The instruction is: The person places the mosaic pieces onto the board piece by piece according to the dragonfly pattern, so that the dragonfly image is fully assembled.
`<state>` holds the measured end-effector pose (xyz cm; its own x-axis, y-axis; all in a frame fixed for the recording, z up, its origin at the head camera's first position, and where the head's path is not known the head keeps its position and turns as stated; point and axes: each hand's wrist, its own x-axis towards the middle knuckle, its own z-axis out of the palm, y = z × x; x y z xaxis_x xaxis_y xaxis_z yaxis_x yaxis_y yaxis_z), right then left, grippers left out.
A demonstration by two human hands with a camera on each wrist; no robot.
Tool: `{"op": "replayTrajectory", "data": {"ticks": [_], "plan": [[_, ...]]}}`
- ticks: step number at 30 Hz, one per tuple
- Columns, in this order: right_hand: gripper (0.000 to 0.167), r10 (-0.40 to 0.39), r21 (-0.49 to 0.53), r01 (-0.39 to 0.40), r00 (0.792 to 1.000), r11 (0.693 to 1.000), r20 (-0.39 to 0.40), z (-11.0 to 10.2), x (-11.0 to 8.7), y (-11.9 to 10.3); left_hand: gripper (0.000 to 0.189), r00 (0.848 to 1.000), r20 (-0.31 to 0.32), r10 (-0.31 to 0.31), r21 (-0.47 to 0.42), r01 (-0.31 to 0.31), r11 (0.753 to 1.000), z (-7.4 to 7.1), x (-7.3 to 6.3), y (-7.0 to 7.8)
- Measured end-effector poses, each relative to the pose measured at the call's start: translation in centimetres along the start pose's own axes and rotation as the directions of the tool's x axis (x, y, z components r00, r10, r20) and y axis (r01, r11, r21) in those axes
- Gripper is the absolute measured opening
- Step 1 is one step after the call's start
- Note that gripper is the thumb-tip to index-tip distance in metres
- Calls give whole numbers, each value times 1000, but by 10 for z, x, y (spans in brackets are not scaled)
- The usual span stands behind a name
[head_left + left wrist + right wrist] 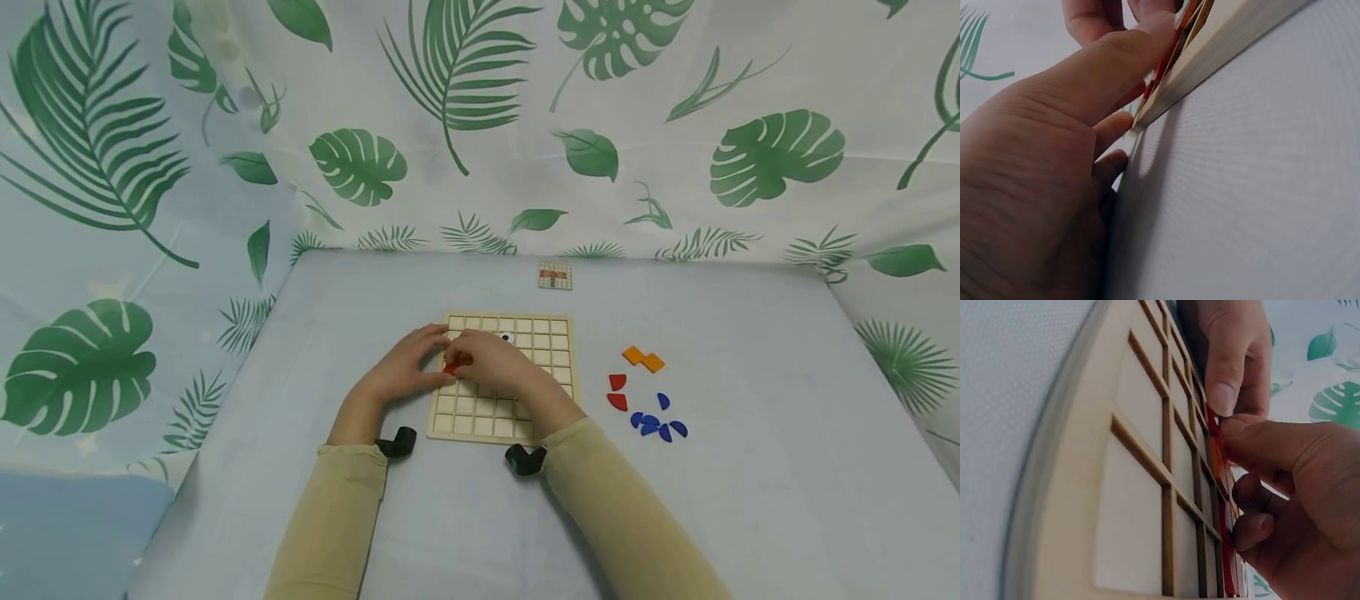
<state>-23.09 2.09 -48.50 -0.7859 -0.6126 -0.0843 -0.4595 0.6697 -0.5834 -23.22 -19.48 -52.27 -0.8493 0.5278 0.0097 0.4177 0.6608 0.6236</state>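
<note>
Head: right hand [489, 360] pinches small flat red piece [451, 367] at left part of pale wooden grid board [561, 358], left hand [405, 365] spread at its left edge; left wrist: left thumb near board's rim; right wrist: right fingers curled, thumb against red piece.

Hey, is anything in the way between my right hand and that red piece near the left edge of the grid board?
Nothing visible is: your right hand has its fingertips right at the red piece. Your left hand is close on the other side, not between them.
</note>
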Motion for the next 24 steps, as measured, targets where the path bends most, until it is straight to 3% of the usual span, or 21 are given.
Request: {"op": "replayTrajectory", "data": {"ticks": [9,17,24], "plan": [[20,46,63,-40,995,997,-89,-28,-22,18,40,1000,-16,3,10,-3,1000,0,1,4],[21,67,45,-59,978,997,-197,-69,-69,45,42,999,-17,-29,52,30,998,1,1,8],[21,135,11,-137,953,991,-271,-94,-110,73,42,999,-17,-29,53,30,998,2,1,9]]}}
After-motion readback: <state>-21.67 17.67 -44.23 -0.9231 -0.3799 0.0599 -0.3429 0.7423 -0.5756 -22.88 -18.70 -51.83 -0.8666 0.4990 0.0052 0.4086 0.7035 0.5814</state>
